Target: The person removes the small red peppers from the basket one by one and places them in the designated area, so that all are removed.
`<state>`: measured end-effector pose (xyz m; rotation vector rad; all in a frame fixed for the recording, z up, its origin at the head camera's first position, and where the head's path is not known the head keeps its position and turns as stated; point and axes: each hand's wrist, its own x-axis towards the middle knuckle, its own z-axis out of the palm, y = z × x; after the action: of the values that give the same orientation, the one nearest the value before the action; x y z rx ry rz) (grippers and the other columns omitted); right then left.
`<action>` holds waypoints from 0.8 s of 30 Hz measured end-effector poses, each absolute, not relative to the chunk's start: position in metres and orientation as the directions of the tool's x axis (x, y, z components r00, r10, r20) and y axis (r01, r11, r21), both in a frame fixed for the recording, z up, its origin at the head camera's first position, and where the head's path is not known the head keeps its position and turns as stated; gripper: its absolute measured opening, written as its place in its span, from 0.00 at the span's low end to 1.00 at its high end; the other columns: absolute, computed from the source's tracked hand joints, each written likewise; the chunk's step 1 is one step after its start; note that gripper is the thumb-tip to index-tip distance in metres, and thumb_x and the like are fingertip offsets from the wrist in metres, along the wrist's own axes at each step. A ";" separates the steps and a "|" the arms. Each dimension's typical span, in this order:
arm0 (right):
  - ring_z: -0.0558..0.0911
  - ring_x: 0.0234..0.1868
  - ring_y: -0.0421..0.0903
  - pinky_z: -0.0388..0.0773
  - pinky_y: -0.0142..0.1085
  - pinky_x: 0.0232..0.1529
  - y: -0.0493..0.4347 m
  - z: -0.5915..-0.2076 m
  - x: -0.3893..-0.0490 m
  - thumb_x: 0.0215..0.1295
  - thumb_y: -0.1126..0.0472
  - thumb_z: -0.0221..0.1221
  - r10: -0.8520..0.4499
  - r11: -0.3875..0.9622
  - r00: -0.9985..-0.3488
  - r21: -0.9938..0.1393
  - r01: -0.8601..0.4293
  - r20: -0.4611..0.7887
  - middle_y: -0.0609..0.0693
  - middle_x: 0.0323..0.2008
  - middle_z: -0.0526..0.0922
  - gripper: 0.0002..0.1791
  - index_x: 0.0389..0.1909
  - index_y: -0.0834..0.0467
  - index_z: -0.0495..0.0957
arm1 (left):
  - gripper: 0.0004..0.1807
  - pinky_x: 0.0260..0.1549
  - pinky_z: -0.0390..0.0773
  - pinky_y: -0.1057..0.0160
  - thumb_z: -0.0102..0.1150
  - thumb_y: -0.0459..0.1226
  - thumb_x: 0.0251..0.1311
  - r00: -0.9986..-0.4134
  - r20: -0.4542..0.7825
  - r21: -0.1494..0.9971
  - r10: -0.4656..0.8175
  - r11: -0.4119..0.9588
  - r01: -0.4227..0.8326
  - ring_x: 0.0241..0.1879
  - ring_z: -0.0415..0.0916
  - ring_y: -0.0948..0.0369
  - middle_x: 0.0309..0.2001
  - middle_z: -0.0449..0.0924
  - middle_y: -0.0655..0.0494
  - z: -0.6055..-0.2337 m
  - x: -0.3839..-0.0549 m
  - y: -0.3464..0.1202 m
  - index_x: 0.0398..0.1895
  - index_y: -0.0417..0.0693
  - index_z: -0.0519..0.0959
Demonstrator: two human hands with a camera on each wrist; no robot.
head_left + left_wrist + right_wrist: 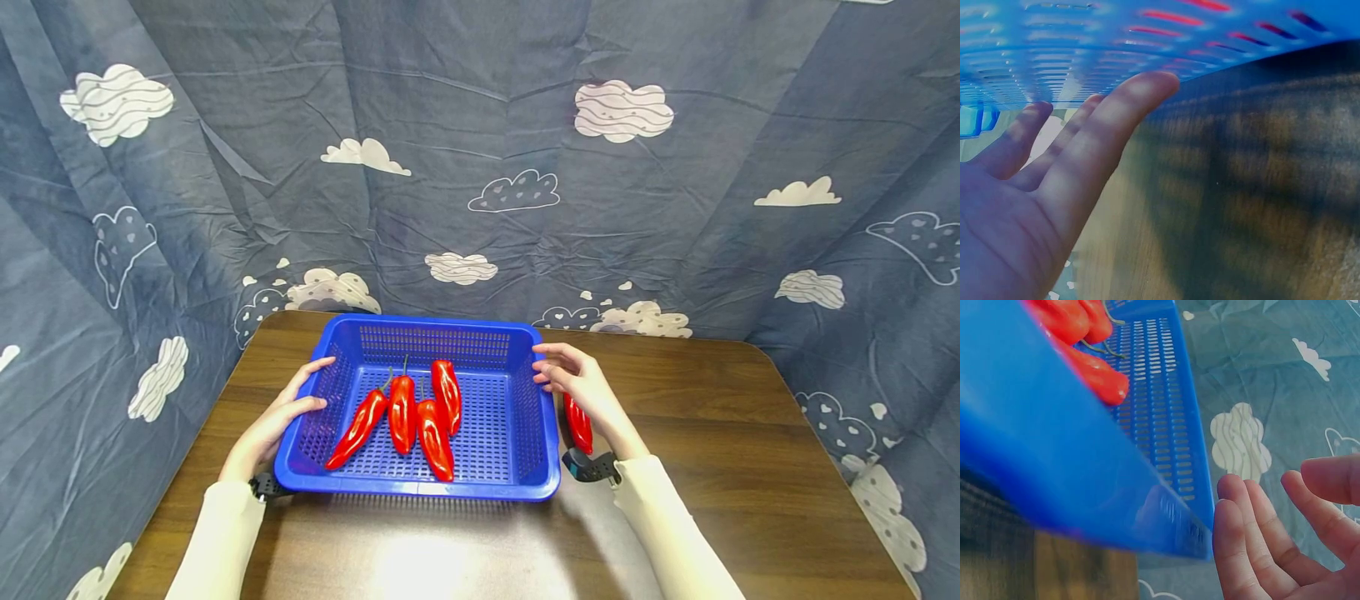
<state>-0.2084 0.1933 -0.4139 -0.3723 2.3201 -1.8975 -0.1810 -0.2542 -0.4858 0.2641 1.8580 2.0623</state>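
A blue slotted plastic basket (416,490) holds several glossy red peppers (402,414) with green stems. At its left rim, my left hand (272,425) grips it, with thumb and forefinger over the edge. Other fingers of that hand (1079,150) lie against the slotted outside, where red shows through the slots. My right hand (581,379) has its fingertips right at the right rim, and its thumb stands apart from the fingers (1235,550). Another red pepper (577,425) lies outside the basket, partly hidden under the right hand.
The basket is over a brown wooden table (712,417). A dark cloth with white clouds (465,108) hangs behind and around the table. Each wrist wears a black strap device (592,467).
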 end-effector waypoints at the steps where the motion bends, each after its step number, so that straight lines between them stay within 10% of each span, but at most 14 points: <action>1: 0.81 0.43 0.62 0.79 0.45 0.44 0.192 -0.414 -0.209 0.68 0.70 0.51 -0.267 0.184 -0.961 -0.976 -0.115 0.063 0.72 0.47 0.76 0.19 0.58 0.71 0.70 | 0.35 0.45 0.75 0.50 0.43 0.30 0.67 -0.921 -0.097 0.988 0.377 -0.076 -0.135 0.55 0.64 0.41 0.68 0.42 0.36 -0.486 -0.181 -0.254 0.74 0.61 0.49; 24: 0.84 0.38 0.52 0.76 0.55 0.45 0.153 -0.415 -0.225 0.67 0.70 0.51 -0.327 0.175 -0.945 -0.981 -0.084 0.022 0.60 0.39 0.81 0.19 0.57 0.72 0.69 | 0.34 0.46 0.75 0.50 0.43 0.30 0.67 -0.923 -0.102 0.986 0.372 -0.083 -0.142 0.56 0.63 0.41 0.68 0.43 0.36 -0.484 -0.180 -0.253 0.74 0.61 0.50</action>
<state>-0.2253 0.1533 -0.4154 -0.4005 2.2514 -1.8595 -0.1801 -0.2528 -0.4836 0.2486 1.8515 2.0692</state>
